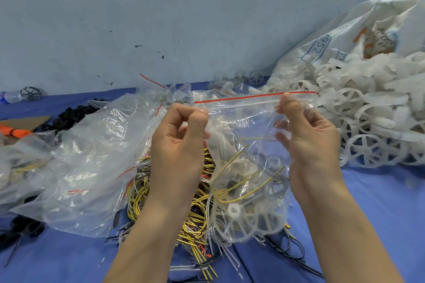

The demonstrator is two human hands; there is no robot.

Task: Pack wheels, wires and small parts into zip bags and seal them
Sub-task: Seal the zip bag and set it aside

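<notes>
I hold a clear zip bag [247, 122] with a red strip along its top up over the blue table. My left hand [178, 145] pinches the bag's zip line at its left end. My right hand [308, 135] pinches the zip near its right end, thumb in front and fingers behind the plastic. In the bag's bottom lie a white spoked wheel [243, 220], a grey wheel and yellow wires [239, 181]. Under the bag lies a heap of yellow and black wires [195, 230].
A heap of empty zip bags [92, 156] lies at the left. A big white sack [358, 37] spills white wheels [368, 126] at the right. Black parts [73, 112] and orange ties [16, 132] sit at the far left. The blue wall stands behind.
</notes>
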